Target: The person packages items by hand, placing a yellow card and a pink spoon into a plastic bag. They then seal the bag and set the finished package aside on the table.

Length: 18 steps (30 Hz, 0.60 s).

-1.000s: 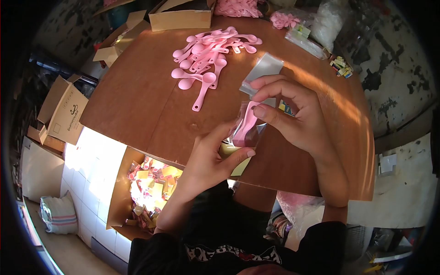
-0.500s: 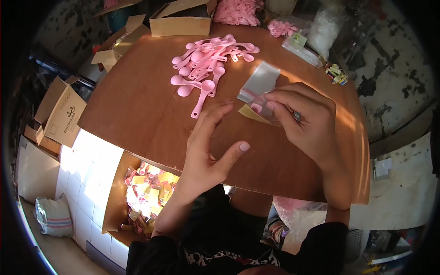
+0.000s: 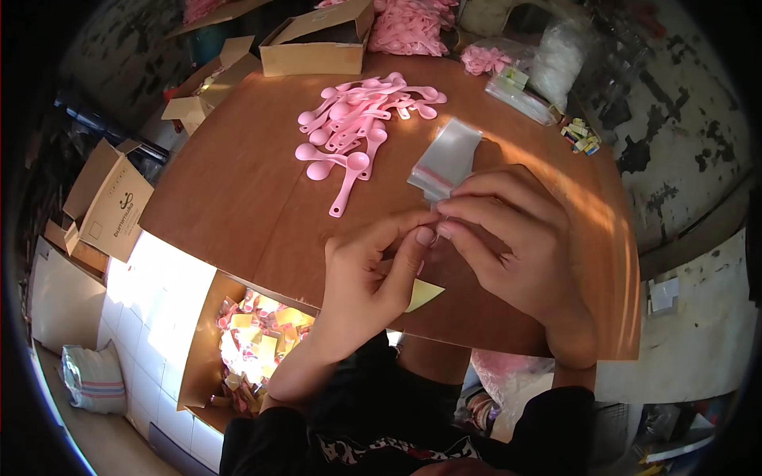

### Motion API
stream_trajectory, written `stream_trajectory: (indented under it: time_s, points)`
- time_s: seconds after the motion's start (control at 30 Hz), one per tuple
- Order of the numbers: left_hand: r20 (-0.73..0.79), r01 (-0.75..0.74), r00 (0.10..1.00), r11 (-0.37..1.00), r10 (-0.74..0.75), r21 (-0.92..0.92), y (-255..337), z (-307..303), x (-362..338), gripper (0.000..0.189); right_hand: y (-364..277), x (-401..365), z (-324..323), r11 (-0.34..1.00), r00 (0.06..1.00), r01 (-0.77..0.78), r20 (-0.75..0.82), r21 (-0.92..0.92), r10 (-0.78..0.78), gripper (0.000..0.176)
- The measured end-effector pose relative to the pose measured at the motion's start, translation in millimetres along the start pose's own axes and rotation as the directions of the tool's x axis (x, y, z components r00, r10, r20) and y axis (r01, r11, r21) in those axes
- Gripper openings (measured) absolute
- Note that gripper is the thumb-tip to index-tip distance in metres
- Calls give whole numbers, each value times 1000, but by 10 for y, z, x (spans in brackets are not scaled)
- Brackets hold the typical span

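Note:
My left hand (image 3: 369,274) and my right hand (image 3: 512,238) meet above the near part of the table, fingertips pinched together on a small clear plastic bag, mostly hidden by the fingers. Below the left thumb a yellow card (image 3: 425,294) pokes out, with a bit of pink beside it. Just beyond the right fingers lies a stack of clear plastic bags (image 3: 447,151) with a pinkish strip along one end. Farther left is a heap of pink measuring spoons (image 3: 361,111); one spoon (image 3: 347,186) lies at its near edge, handle toward me.
The brown table (image 3: 230,182) has a curved edge. Below its left side stands a carton (image 3: 200,349) filled with packed pieces and yellow cards. At the back are an open cardboard box (image 3: 313,59), a bag of pink spoons (image 3: 409,28) and small yellow-and-white packets (image 3: 582,136).
My left hand has moved right and closed from an open pose onto the bag. The right hand has shifted slightly left and down, bringing the bag and yellow card nearer to me.

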<state>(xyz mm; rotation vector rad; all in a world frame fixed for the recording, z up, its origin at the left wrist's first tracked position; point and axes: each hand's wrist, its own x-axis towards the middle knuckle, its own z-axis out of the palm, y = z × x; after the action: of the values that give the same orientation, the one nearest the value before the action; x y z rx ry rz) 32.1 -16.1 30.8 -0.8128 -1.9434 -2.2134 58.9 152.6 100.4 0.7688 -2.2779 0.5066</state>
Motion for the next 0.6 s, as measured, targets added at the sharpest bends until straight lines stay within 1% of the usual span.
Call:
stream_trajectory:
  time_s: [0.03, 0.07, 0.1, 0.13, 0.17, 0.2, 0.23, 0.27, 0.3, 0.33, 0.37, 0.43, 0.47, 0.53, 0.57, 0.6]
  points:
    - [25, -18, 1000, 991, 15, 134, 39, -5, 1, 17, 5, -7, -2, 1000, 1000, -5, -6, -4, 5, 18]
    - [33, -19, 999, 991, 15, 135, 54, 7, -5, 17, 9, -19, 1, 998, 1000, 24, -13, -50, -25, 19]
    - [41, -71, 997, 977, 64, 199, 65, 15, -12, 19, 6, -29, 6, 994, 998, 53, -18, -94, -55, 21]
    - [52, -124, 992, 957, 115, 262, 78, 24, -10, 20, -8, -33, 3, 994, 998, 50, -23, -97, -53, 21]
    - [59, -130, 991, 956, 119, 261, 98, 31, 8, 20, -27, -36, -6, 981, 996, 83, -8, -175, -85, 20]
    - [97, -220, 975, 915, 198, 338, 121, 34, 16, 20, -47, -47, -14, 961, 994, 112, 12, -252, -112, 20]
    - [140, -305, 952, 861, 272, 407, 140, 36, 14, 20, -62, -60, -16, 961, 994, 104, 10, -258, -104, 20]
    - [147, -310, 951, 862, 273, 401, 159, 27, 16, 20, -71, -67, -19, 938, 990, 132, 2, -322, -139, 19]
    - [193, -319, 946, 853, 260, 413, 175, 7, 11, 20, -77, -76, -29, 910, 985, 161, -2, -383, -175, 19]
    - [238, -328, 940, 844, 246, 425, 181, -4, 1, 21, -69, -83, -53, 908, 985, 157, 0, -389, -171, 19]
    - [241, -330, 939, 846, 246, 420, 178, -6, -17, 21, -48, -85, -91, 953, 991, 118, -33, -278, -132, 18]
    - [233, -189, 962, 965, 145, 181, 173, -19, -65, 21, -19, -84, -170, 998, 995, 43, -85, -39, -46, 16]
    - [233, -189, 962, 966, 145, 178, 192, -42, -87, 21, -53, -99, -206, 993, 994, -53, -90, 104, 63, 14]
    - [180, -68, 982, 997, 61, 32, 244, -99, -132, 22, 10, -125, -311, 930, 968, -97, -183, 355, 171, 11]
    - [179, -65, 982, 997, 59, 31, 236, -118, -152, 22, 104, -140, -406, 850, 953, -63, -220, 523, 206, 7]
    - [67, -109, 992, 994, 109, -3, 221, -137, -175, 23, 249, -158, -533, 741, 936, -20, -248, 671, 251, 4]
